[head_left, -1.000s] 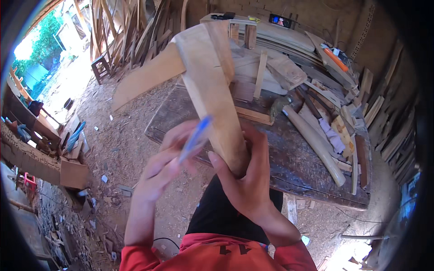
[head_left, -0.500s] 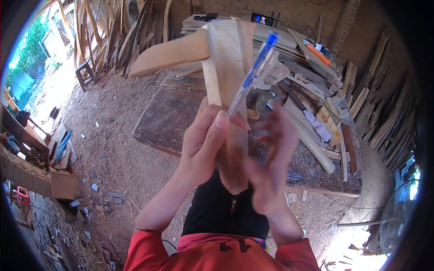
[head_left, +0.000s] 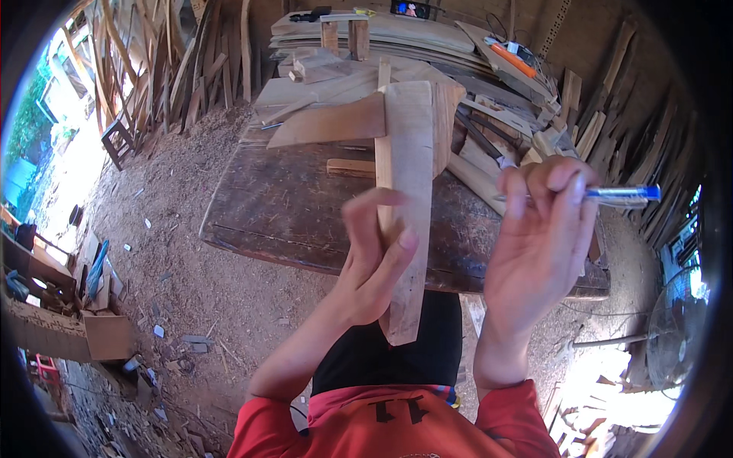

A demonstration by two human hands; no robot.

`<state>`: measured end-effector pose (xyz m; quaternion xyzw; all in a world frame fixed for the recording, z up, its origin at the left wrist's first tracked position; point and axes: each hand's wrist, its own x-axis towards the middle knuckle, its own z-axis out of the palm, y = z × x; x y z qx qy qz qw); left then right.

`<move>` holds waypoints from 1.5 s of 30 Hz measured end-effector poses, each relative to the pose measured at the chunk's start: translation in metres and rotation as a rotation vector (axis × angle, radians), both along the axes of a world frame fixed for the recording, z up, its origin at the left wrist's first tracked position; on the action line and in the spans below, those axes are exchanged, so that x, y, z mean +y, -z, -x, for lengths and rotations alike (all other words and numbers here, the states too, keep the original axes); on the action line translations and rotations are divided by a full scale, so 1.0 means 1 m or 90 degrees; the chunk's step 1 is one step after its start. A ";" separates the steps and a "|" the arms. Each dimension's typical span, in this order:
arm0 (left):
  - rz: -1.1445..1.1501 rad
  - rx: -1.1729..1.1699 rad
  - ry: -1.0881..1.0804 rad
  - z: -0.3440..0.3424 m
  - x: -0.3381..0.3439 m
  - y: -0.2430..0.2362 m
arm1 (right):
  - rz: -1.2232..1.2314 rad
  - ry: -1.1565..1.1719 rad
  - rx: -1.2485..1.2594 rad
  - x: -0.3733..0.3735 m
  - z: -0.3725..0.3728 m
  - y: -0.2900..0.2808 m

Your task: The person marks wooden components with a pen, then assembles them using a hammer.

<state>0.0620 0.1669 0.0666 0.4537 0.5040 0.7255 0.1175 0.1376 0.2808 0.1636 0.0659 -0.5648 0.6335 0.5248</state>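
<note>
Head view, and the left hand (head_left: 372,269) is at the plank (head_left: 411,156), fingers bent by its left edge, thumb over its face. They're blurred, so whether they truly grip or only brush the wood, I can't tell! The right hand (head_left: 544,238) is clearer: fingers pinched shut on the pen (head_left: 630,195), its blue end poking out to the right of them, the other end just left of them, well apart from the plank.

The plank runs up beyond the left fingers, a slat (head_left: 332,124) jutting left from it, a block (head_left: 447,114) along its right side. Its lower end sits below those fingers, over the black trousers (head_left: 347,359). Beyond the fingers lies the table (head_left: 275,221), a short strip (head_left: 350,167) on it.

Danger here? I'd say the plank could swing or tip: the slat and block weigh on the far end, and the left hand may be loose. A knock on that slat could twist it too. And the pen, pinched so lightly by the look of it, could slip!
</note>
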 end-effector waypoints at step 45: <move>-0.118 0.014 -0.178 0.006 0.022 0.024 | -0.215 0.160 -0.085 -0.020 0.021 0.060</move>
